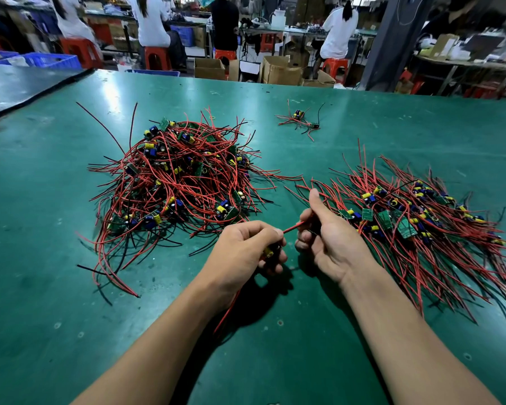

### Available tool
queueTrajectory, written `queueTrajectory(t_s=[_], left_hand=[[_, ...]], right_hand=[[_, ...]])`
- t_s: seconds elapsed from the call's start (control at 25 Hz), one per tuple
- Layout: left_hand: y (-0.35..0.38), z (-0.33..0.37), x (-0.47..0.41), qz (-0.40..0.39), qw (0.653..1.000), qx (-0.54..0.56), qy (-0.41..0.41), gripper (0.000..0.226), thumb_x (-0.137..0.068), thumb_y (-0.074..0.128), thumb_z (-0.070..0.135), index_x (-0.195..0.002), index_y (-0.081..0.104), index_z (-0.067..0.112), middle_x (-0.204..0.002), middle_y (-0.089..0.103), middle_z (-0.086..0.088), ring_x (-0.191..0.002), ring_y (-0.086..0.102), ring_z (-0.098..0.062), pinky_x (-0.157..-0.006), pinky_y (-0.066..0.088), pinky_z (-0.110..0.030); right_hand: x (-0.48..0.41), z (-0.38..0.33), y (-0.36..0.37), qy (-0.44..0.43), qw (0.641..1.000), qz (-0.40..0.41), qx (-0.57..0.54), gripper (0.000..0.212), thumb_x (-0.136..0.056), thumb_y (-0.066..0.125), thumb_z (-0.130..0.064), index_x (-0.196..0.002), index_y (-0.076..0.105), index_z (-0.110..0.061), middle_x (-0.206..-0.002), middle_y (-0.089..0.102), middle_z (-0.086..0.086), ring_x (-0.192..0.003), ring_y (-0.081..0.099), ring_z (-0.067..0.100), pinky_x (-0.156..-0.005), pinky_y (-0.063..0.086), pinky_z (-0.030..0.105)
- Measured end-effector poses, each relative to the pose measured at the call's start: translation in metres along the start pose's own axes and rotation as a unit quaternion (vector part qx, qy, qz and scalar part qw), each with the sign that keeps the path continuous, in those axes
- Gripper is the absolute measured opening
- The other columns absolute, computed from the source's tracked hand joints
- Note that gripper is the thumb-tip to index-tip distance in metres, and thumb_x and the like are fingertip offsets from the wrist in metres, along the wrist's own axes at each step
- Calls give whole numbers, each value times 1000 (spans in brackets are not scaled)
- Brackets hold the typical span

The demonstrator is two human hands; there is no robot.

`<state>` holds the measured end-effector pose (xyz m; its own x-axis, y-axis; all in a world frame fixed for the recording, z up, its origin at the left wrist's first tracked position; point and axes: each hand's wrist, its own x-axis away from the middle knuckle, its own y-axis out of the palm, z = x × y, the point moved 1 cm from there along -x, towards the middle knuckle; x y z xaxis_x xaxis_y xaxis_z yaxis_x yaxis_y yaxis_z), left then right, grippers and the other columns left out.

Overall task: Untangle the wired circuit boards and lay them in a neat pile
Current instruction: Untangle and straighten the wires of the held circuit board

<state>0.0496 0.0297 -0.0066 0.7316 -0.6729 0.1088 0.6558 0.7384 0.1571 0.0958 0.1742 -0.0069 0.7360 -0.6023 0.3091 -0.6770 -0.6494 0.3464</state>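
- The left hand (246,249) is curled round one small circuit board (268,252), whose yellow capacitor shows between the fingers; the hand sits just above the green counter (70,317), near its front middle
- A red wire (294,227) runs taut from that board across the short gap to the right hand (327,238); the right hand pinches the wire between curled fingers, thumb pointing up and away; whether a black wire is in the same pinch I cannot tell
- More red lead (228,311) trails from under the left hand back toward the person, lying along the left forearm's shadow
- The tangled heap (176,182) of boards and red and black wires lies on the counter beyond and to the left of the hands; its wires cross in every direction, with boards showing blue and yellow parts scattered through it
- The neat pile (415,217) lies to the right, its near edge just beside the right hand; its boards sit together in a band and the wires fan out roughly parallel on both sides
- A small cluster (300,121) of a few wired boards lies farther back, well apart from both piles
- Past the counter's far edge, people (152,21) sit on red stools (157,58) at other benches, with cardboard boxes (278,70) on the floor and blue crates (50,60) at the left
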Motion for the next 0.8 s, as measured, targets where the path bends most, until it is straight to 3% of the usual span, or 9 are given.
queueTrajectory(t_s=[0.24, 0.36, 0.44, 0.52, 0.64, 0.8], left_hand=[[0, -4, 1, -13, 998, -63, 16, 21, -91, 64, 13, -72, 68, 9, -60, 66, -10, -49, 58, -21, -52, 45, -23], [-2, -3, -2, 8, 1000, 4, -2, 21, -96, 57, 10, -76, 63, 7, -60, 65, -13, -44, 58, -21, -43, 46, -21], [-3, -2, -2, 12, 999, 35, -8, 21, -98, 53, 9, -79, 62, 7, -60, 64, -13, -44, 57, -21, -42, 47, -22], [-4, -2, -3, 14, 999, 43, -10, 20, -98, 52, 7, -81, 63, 7, -60, 64, -13, -44, 58, -22, -42, 48, -23], [-3, -1, -3, 7, 999, 33, -12, 18, -97, 53, 7, -80, 61, 7, -61, 65, -13, -45, 57, -22, -44, 48, -24], [-1, -1, -1, -19, 1000, -6, -14, 18, -95, 56, 8, -77, 60, 8, -60, 65, -12, -44, 58, -20, -46, 46, -23]], right_hand=[[1, 1, -5, -36, 992, 2, 125, 50, -97, 59, -50, -65, 62, -11, -53, 56, 4, -40, 47, 12, -45, 39, 24], [9, 5, 2, -32, 988, -88, 127, 46, -95, 61, -48, -77, 71, -8, -62, 60, 9, -47, 54, 17, -48, 45, 26], [18, 13, 10, -15, 980, -163, 113, 36, -97, 62, -40, -89, 74, -7, -58, 56, 12, -44, 52, 22, -46, 49, 28], [21, 17, 15, -19, 978, -185, 97, 29, -99, 61, -31, -95, 74, -5, -55, 56, 10, -39, 51, 22, -42, 48, 28], [19, 14, 15, -13, 985, -152, 78, 27, -99, 61, -28, -91, 75, -7, -63, 63, 9, -43, 54, 19, -41, 49, 28], [6, 5, 3, -31, 995, -45, 85, 28, -99, 60, -28, -83, 76, -13, -76, 73, -1, -57, 61, 6, -49, 49, 20]])
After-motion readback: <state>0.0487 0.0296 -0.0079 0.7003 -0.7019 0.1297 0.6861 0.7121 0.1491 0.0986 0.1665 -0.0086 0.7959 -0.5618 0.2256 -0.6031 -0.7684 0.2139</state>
